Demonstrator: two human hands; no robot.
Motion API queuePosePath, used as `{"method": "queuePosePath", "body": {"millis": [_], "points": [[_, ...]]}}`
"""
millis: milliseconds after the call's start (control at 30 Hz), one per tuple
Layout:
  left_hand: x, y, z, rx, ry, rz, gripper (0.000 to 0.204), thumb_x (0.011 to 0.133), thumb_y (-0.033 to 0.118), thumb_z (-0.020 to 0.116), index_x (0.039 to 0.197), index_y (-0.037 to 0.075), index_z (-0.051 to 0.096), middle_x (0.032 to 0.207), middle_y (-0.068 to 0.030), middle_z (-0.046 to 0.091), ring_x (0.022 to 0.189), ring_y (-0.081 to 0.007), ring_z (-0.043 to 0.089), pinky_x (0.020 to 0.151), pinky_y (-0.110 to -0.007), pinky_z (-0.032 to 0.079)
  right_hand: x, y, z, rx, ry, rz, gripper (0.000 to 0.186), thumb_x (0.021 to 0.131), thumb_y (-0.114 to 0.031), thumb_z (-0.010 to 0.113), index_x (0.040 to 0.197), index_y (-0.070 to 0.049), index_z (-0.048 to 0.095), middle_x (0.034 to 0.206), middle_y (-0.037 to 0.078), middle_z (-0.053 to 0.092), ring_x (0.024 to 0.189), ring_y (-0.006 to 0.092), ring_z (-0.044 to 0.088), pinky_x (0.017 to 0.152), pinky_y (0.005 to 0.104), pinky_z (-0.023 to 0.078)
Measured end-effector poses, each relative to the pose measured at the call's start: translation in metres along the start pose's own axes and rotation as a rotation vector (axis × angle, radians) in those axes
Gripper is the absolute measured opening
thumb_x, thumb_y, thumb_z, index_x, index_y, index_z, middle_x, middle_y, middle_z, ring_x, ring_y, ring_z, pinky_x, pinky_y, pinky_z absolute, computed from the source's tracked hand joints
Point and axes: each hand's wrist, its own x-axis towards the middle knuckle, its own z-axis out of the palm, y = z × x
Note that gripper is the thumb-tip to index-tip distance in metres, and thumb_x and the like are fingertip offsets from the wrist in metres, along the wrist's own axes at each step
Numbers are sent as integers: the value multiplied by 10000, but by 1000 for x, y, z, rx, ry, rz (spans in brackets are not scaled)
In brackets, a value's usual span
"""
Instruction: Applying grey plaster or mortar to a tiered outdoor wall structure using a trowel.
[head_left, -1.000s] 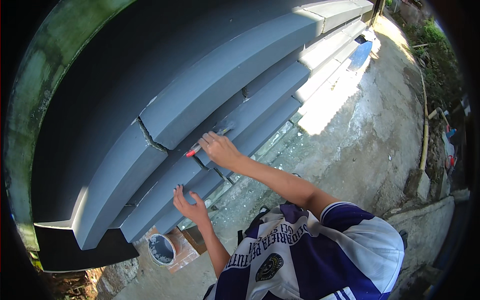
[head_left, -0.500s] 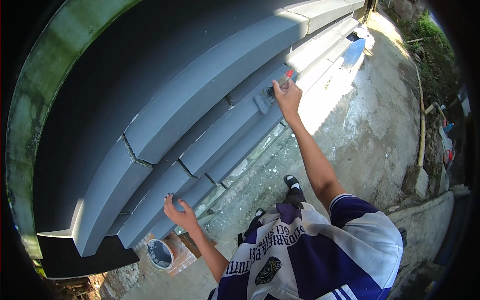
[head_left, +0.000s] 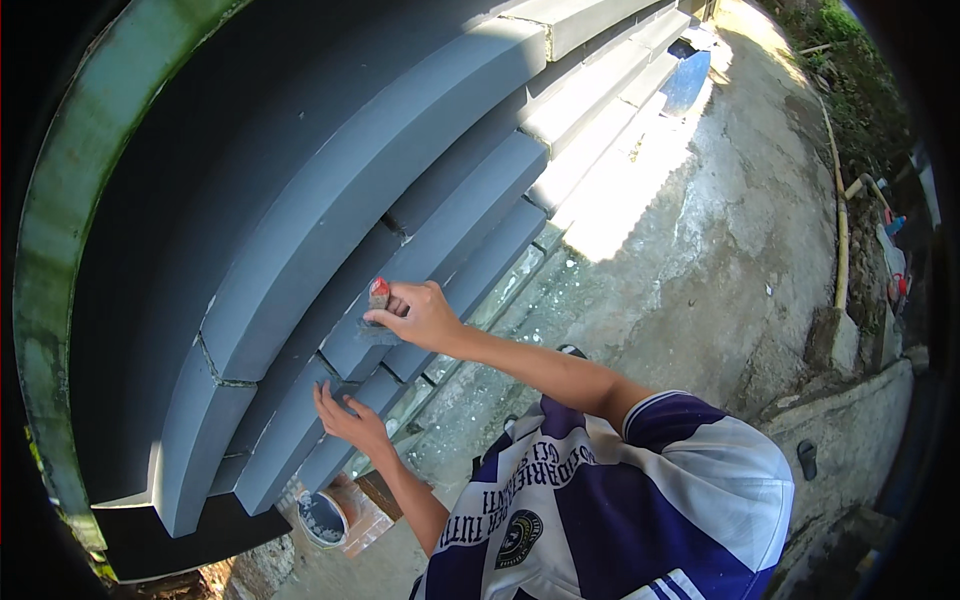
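Note:
A paintbrush (head_left: 378, 296) with a red-tipped handle is gripped in my right hand (head_left: 425, 318), its bristles low against the middle grey ledge (head_left: 450, 220). That ledge is one of several stepped, grey-painted ledges running along the wall, with gaps between their blocks. Closer to the near end, my left hand (head_left: 350, 418) holds nothing; its fingers are spread and appear to touch the ledge block. Below the left forearm, a bucket (head_left: 343, 532) with grey paint in it stands on the ground.
Concrete paving (head_left: 740, 260) stretches along the right of the ledges, with a sunlit patch farther off. A blue container (head_left: 687, 82) stands at the far end. A long pole (head_left: 840, 220) lies along the right side, and a dark sandal (head_left: 806, 458) rests on the low concrete at right.
My right hand has brought the paintbrush back along the ledge, nearer to my left hand. The left hand has shifted only slightly, and the view has moved a little.

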Motion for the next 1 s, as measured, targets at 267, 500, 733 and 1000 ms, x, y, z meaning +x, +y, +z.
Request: {"method": "queuePosePath", "body": {"millis": [267, 500, 733, 1000], "points": [[-15, 6, 10, -28, -144, 172, 554, 830, 19, 538, 1381, 63, 491, 1524, -149, 396, 1440, -356, 316, 1127, -486, 230, 41, 106, -156, 136, 607, 368, 202, 842, -125, 777, 812, 13, 633, 665, 27, 662, 564, 51, 594, 519, 215, 477], [-11, 11, 11, -161, -76, 140, 508, 832, 34, 567, 1338, 30, 529, 1453, -179, 472, 1371, -398, 398, 1106, -490, 300, 21, 163, -237, -180, 922, 13, 112, 903, -74, 666, 872, 5, 592, 643, 63, 626, 539, 151, 598, 541, 297, 487], [5, -6, 4, -167, -7, 82, 470, 839, 30, 573, 1309, 25, 554, 1407, -190, 511, 1304, -386, 470, 1092, -479, 339, -45, 95, -114, -207, -21, -344, 172, 847, -25, 701, 872, 17, 536, 1084, 179, 579, 790, 313, 642, 658, 342, 544], [-4, -21, 14, -157, -55, 117, 519, 819, 45, 621, 1332, 55, 542, 1456, -168, 471, 1380, -368, 400, 1095, -464, 344, 7, 87, -177, -70, 157, 43, 194, 882, -75, 691, 1055, 3, 654, 940, 161, 689, 861, 277, 699, 725, 317, 537]]}}
